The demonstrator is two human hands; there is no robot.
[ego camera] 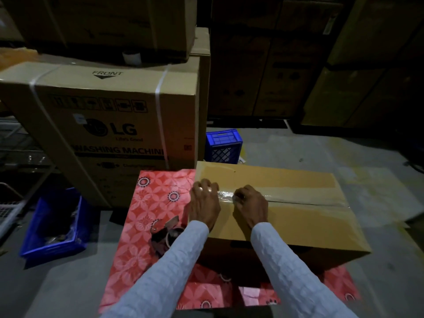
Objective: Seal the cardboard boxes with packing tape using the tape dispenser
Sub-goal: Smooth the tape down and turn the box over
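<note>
Brown cardboard box (286, 216) on the red patterned surface (146, 203). My left hand (204, 203) presses the clear tape strip (226, 194) at the box's 9 o'clock end; my right hand (250, 203) pinches it – thin, sticky, wrinkles easily. Dark tape dispenser (166, 232) idle at 8 o'clock.

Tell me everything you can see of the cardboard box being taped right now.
The plain brown cardboard box lies on a red flower-patterned sheet on the floor, its top flaps shut. A strip of clear glossy packing tape runs along the left part of the centre seam; further right the seam shows as a dark gap. The left hand presses at the box's left edge, and the right hand rests curled on the tape.
</note>
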